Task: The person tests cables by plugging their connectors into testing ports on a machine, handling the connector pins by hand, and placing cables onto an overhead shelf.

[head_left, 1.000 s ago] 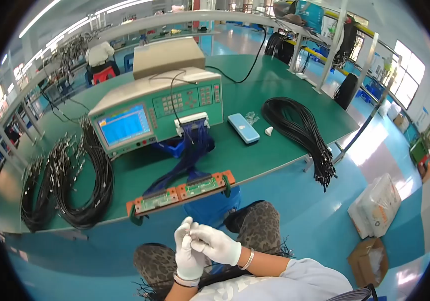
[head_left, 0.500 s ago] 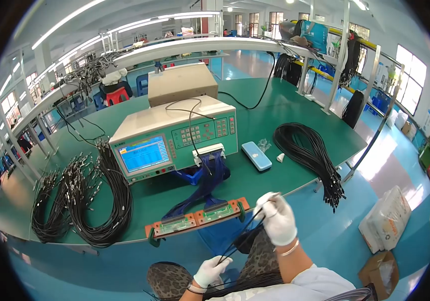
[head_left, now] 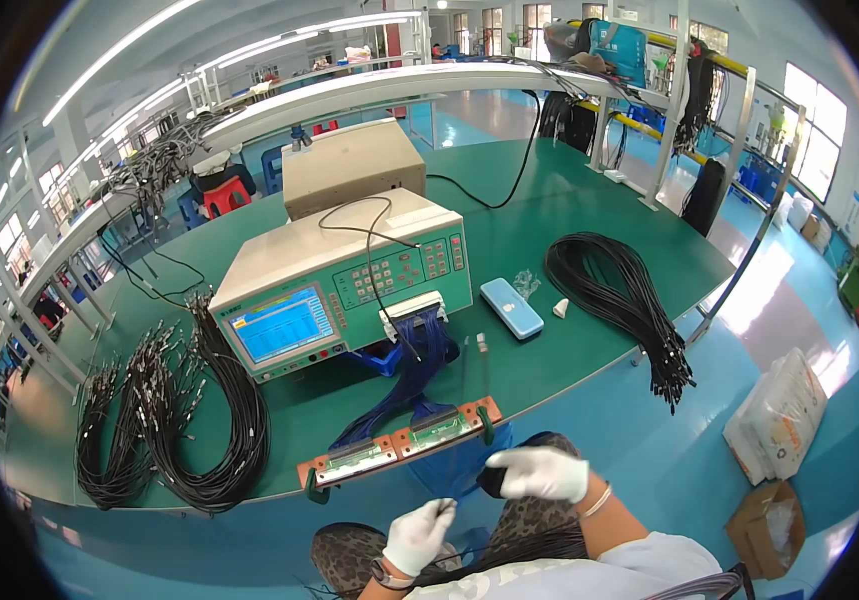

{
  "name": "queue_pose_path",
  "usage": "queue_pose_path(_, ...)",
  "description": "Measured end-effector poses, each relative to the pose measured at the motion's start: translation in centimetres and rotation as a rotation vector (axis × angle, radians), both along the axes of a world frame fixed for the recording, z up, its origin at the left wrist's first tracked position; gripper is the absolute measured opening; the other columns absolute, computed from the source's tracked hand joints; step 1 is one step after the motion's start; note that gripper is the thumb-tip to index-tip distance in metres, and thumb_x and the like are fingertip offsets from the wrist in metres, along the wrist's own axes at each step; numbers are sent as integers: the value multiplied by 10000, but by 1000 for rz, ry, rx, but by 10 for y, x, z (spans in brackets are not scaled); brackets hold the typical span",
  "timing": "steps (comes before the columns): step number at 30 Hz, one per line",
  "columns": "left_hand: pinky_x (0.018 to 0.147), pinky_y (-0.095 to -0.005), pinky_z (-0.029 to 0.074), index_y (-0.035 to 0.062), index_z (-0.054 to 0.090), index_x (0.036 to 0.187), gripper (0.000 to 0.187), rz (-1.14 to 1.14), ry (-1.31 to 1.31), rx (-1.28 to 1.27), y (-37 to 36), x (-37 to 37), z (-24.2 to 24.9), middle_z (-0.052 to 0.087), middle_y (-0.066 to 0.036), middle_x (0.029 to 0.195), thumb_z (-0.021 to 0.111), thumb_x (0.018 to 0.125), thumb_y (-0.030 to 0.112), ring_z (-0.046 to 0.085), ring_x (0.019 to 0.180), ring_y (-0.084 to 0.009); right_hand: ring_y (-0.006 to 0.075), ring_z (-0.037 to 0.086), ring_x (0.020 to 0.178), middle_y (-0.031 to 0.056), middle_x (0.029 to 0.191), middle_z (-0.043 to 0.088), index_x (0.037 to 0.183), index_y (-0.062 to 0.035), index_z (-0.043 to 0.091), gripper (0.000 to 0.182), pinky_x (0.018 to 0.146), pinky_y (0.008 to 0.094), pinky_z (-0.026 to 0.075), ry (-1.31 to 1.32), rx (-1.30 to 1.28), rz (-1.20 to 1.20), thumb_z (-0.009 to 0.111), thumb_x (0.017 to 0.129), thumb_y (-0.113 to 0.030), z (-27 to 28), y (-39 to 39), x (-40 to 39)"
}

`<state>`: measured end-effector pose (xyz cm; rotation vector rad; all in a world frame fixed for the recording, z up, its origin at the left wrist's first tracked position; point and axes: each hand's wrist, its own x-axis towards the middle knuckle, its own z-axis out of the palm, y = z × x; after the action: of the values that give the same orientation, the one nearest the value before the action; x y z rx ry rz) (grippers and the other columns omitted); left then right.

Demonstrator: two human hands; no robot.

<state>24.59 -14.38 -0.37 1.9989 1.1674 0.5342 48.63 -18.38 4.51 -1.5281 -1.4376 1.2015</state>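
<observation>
My left hand [head_left: 419, 537], in a white glove, is above my lap with its fingertips pinched together. A thin black cable [head_left: 463, 375] shows as a faint motion smear rising from near those fingertips past the test fixture [head_left: 439, 432]. Small pale connector ends [head_left: 481, 343] appear at the top of the smear, over the table. My right hand [head_left: 546, 474], also gloved, is to the right with its fingers stretched left and nothing visible in them. More black cables [head_left: 539, 540] lie across my lap.
A tester [head_left: 344, 270] with a lit screen stands on the green table [head_left: 569, 365], joined by blue wires [head_left: 414, 375] to the fixture. Black cable bundles lie left [head_left: 219, 430] and right [head_left: 619, 290]. A light-blue case [head_left: 511, 309] is near the tester.
My right hand has moved down from beside the fixture and come off the cable. The cable ends have swung up over the table. The camera view has shifted slightly.
</observation>
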Motion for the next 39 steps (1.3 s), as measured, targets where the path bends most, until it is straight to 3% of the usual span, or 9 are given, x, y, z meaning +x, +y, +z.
queue_pose_path(1,586,-260,453,22,632,937,199,-98,17,94,0,5,7,676,-56,824,565,843,184,606,648,-202,133,507,635,28,698,578,1049,9,595,294,659,210,429,3,3,-3,595,768,-79,-10,1,-6)
queue_pose_path(3,596,-271,462,24,631,947,199,-287,44,279,0,14,15,673,-60,824,564,840,178,605,651,-217,89,480,586,27,697,579,896,13,637,149,563,183,410,792,-109,-6,566,810,-85,-27,7,-9)
queue_pose_path(10,641,-276,468,22,619,1006,229,-351,-18,267,11,14,9,663,-93,889,564,838,168,615,735,-233,59,472,540,48,698,588,859,21,624,126,471,135,353,499,0,-315,553,826,-77,30,12,18)
queue_pose_path(19,744,-257,464,7,579,1106,281,-372,107,65,25,-21,-3,645,-111,997,532,872,155,611,866,-216,64,447,471,63,669,584,854,28,608,112,425,156,343,582,239,-484,532,829,-51,54,1,60)
queue_pose_path(23,812,-254,459,-19,542,1158,313,-263,-299,-444,29,-40,-11,624,-102,1072,482,911,163,601,913,-185,62,404,414,54,626,555,846,26,593,103,396,169,315,518,296,-381,513,837,-39,55,3,70)
queue_pose_path(30,867,-262,438,-32,529,1170,334,-331,-257,-967,51,-74,-29,588,-102,1146,443,929,182,575,983,-182,59,377,384,45,584,527,850,18,583,89,371,167,275,611,472,-560,509,836,-29,66,7,72)
queue_pose_path(33,875,-266,433,-38,541,1144,320,-246,-340,-760,54,-83,-29,592,-116,1123,464,910,165,566,996,-182,58,382,377,47,564,541,863,3,597,84,357,150,248,605,538,-646,542,822,-45,76,5,74)
queue_pose_path(35,876,-266,430,-52,558,1099,300,4,-329,-347,46,-84,-18,590,-135,1107,496,881,145,558,1006,-186,47,386,378,39,562,534,889,-25,588,72,336,142,240,492,609,-858,540,844,-55,93,3,76)
queue_pose_path(39,846,-251,437,-60,566,1072,288,358,-482,-387,50,-104,-49,601,-147,1070,527,856,126,571,966,-189,13,393,382,19,568,535,914,-53,585,70,324,122,253,473,957,-972,529,877,-77,137,-1,96)
